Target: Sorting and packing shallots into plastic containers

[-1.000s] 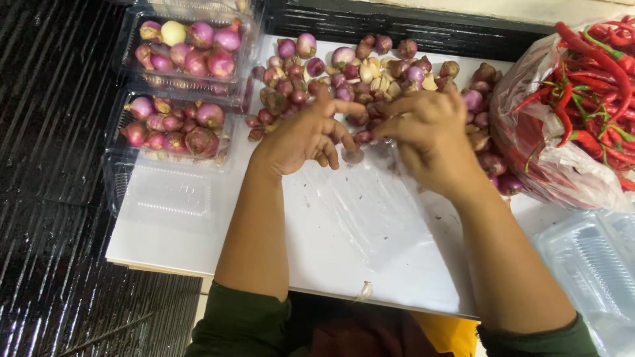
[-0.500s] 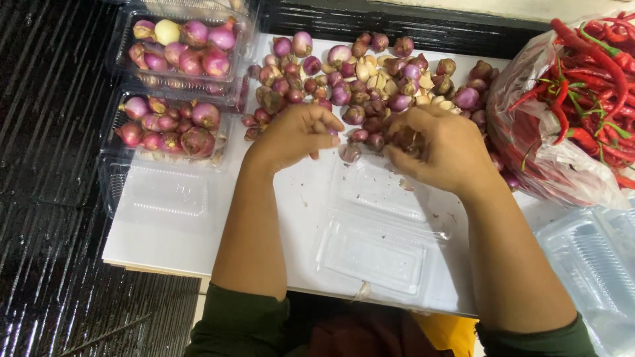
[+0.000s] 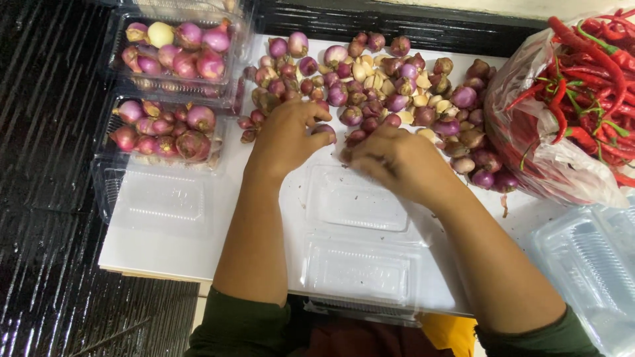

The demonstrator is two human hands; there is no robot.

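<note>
Looking near first: open clear clamshell container, empty, hinged lid cut off by sleeves at bottom edge. Both hands just past it at edge of shallot pile. Left hand curled, one shallot pinched at fingertips. Right hand knuckles up, fingers tucked under, can't tell if it's got anything. Left side: two filled clamshells of shallots. Far right: one bag of red chilies, cut off by frame. Pile way too jumbled to count.
</note>
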